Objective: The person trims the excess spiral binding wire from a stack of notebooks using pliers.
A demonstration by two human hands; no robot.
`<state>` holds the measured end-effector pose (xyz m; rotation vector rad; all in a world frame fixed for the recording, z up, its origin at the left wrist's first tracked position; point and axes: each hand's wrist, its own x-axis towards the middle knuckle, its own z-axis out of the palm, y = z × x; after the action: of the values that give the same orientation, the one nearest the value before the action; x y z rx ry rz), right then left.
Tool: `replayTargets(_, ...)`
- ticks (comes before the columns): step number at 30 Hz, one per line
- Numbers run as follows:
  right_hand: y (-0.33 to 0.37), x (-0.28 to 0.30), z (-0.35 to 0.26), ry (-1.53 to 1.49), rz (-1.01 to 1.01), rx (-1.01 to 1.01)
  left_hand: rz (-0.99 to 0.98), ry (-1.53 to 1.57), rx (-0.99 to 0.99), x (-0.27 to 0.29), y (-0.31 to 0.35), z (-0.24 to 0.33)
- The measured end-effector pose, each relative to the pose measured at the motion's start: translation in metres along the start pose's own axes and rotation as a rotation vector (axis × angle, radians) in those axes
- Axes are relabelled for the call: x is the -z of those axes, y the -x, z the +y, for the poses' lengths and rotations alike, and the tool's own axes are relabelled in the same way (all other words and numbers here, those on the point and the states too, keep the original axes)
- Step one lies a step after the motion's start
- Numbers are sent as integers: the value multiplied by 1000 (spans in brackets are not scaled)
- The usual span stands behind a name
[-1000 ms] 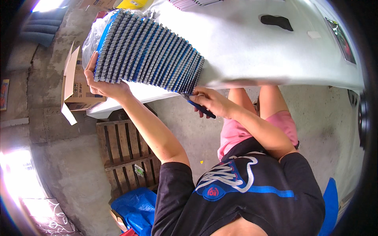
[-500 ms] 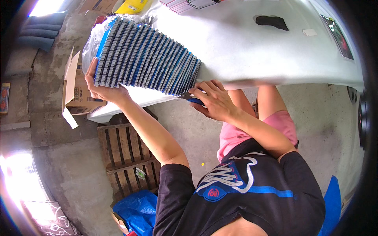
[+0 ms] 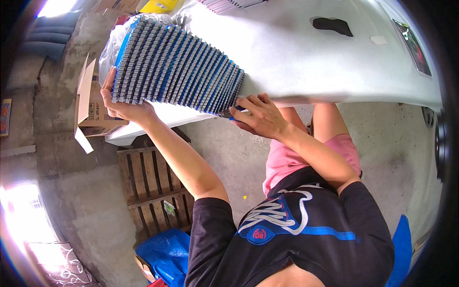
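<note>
A long row of wire-bound notebooks (image 3: pixel 177 67) with blue covers leans over the white table's near edge, its grey wire spines facing me. My left hand (image 3: pixel 126 106) is wrapped round the row's lower left end, fingers behind it and thumb side below. At the lower right end, my right hand (image 3: pixel 260 116) grips a small pair of blue-handled pliers (image 3: pixel 224 114). Their dark tip touches or lies very close to the lower corner of the last spines; the fingers hide most of the handles.
The white tabletop (image 3: pixel 287 62) carries a black flat piece (image 3: pixel 332 26), a white card (image 3: pixel 377 40) and pink wire-bound items (image 3: pixel 224 5). An open cardboard box (image 3: pixel 98 112) stands at left. Below are a wooden pallet (image 3: pixel 158 182) and a blue plastic bag (image 3: pixel 165 253).
My right hand has moved slightly up with the pliers, and its fingers cover more of the blue handles. My left hand keeps its hold on the notebooks.
</note>
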<state>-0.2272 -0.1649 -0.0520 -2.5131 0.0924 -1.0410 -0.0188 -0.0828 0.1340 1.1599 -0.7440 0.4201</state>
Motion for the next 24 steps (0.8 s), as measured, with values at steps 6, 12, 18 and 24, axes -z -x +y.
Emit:
replayTargets(6,-5,5,-6,-349,-96,-196,19,4,-20,4,-4,-5)
replayTargets(12,-19,11,4,-812,-243,-455,19,-22,-14,2,-2,-4)
replayTargets(18,-27,22,4,-640,-279,-366,3,-43,-49,3,-3,-5)
replayTargets(24,-45,44,-3,-441,-380,-319,-21,-43,-61,3,0,-3)
